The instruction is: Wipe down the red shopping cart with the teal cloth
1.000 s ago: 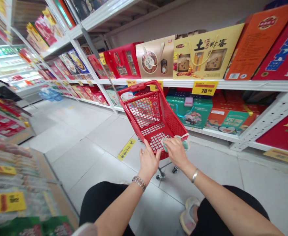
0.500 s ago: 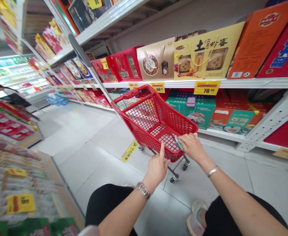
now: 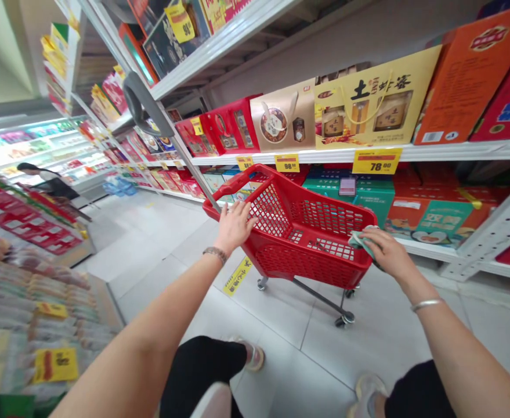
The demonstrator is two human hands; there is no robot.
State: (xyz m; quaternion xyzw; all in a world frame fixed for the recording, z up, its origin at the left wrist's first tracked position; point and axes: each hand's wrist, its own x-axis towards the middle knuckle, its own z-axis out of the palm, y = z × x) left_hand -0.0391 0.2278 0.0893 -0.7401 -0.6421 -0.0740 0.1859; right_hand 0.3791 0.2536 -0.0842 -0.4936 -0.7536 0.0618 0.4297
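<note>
- pale shiny tiles make up the shop floor, and white shelves with bright boxes stand just behind the red cart
- the red cart stands on its wheels, with one end by each hand
- the left hand is open, fingers spread, lying on the near top edge close to the push bar, so most of the red cart is to its right
- the right hand is closed on a light green cloth at the other end, so the red cart is to its left
- the light green cloth sits at the top edge, partly hidden by the fingers
- a gray loop handle is on a pole that rises by the push bar
- a yellow floor sticker lies near the wheels
- another person bends down far off on the left
</note>
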